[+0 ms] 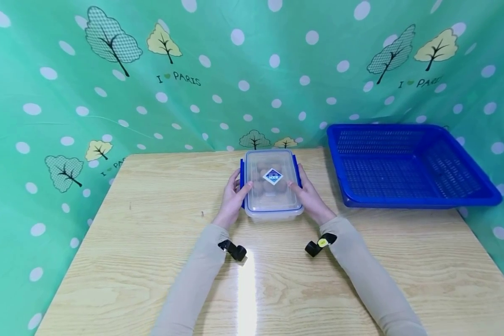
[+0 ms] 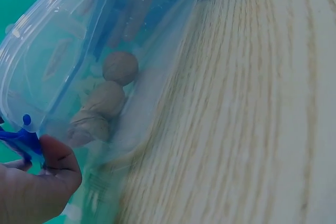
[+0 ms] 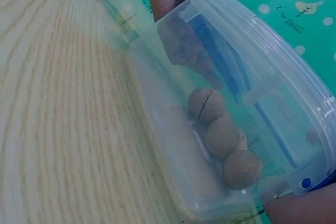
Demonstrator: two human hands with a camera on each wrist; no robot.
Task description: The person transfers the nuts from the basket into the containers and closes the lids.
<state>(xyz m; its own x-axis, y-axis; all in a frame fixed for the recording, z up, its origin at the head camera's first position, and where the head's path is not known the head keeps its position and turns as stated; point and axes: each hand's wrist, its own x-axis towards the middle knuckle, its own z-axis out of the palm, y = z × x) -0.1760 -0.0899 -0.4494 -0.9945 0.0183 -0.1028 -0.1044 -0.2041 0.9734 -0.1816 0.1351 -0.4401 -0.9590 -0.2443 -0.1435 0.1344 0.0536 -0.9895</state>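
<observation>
A clear plastic food container with a blue-edged lid sits at the middle back of the table. Several round brown balls lie inside, one showing a dark groove. My left hand grips the container's left side, its thumb over the lid edge. On the opposite side my right hand holds it likewise, thumb on the lid near a diamond-shaped label. In the left wrist view, the left fingers are at a blue side latch. Fingers under the far edges are partly hidden.
A blue perforated plastic basket stands at the table's back right, beside the right hand. The wooden tabletop ends at a green dotted cloth hung behind and at the sides.
</observation>
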